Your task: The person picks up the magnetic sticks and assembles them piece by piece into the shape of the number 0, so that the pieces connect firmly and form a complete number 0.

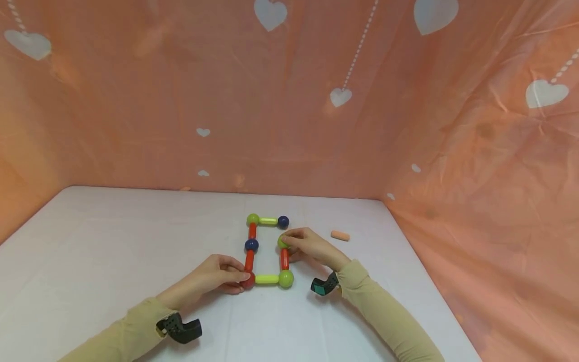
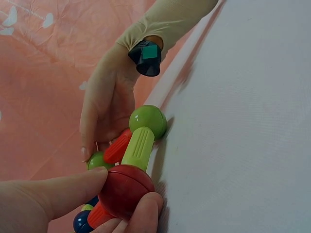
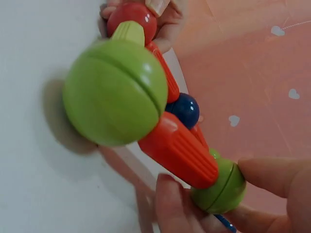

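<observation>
A chain of balls and rods lies on the table, bent round with a gap at its upper right. My left hand (image 1: 217,274) pinches the red ball (image 2: 125,191) at the lower left corner between thumb and fingers. With my right hand (image 1: 314,246) I grip a green ball (image 3: 221,187) at the top of the right-side red rod (image 3: 180,150). Below that rod is another green ball (image 1: 286,278), joined to the red ball by a yellow-green rod (image 1: 267,278). Two red rods and a blue ball (image 1: 251,245) form the left side. Along the top, a yellow-green rod (image 1: 269,221) ends in a blue ball (image 1: 283,221).
A loose orange rod (image 1: 340,235) lies on the white table (image 1: 113,241), right of the chain and beyond my right hand. Orange cloth (image 1: 226,100) with white hearts hangs behind the table and at its sides. Both wrists carry black cameras.
</observation>
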The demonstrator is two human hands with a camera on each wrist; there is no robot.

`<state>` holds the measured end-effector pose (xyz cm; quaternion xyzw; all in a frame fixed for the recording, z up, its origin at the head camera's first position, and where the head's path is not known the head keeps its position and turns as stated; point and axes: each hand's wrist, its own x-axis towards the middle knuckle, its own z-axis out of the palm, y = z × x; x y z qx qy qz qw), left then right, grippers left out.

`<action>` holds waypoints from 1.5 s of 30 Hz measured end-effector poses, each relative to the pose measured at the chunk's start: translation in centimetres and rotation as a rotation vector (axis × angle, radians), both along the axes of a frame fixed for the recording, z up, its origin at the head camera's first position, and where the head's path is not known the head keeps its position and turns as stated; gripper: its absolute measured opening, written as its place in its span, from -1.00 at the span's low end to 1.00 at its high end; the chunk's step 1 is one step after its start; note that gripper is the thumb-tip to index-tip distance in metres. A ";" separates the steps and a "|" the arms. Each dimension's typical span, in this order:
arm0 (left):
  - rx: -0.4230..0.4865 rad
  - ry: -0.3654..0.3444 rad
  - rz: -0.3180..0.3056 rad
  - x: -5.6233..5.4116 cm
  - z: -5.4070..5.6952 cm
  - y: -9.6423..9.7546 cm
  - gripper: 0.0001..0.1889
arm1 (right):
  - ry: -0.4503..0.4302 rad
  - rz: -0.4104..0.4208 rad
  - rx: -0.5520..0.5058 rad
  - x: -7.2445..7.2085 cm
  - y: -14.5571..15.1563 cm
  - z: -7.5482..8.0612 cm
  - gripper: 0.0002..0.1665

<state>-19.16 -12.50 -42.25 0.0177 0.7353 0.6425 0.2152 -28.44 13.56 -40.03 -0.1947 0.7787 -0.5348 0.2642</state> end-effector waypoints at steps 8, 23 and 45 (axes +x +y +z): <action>-0.021 0.004 0.008 -0.1 0.1 0.0 -0.54 | 0.003 -0.036 -0.005 0.2 0.0 0.2 -0.54; -0.064 -0.030 0.037 0.2 -0.2 0.1 -0.56 | 0.109 -0.065 0.083 0.3 -0.1 -0.7 -0.62; -0.026 0.010 0.006 -0.1 -0.5 -0.2 -0.53 | 0.163 -0.118 0.111 0.6 -0.4 -0.3 -0.64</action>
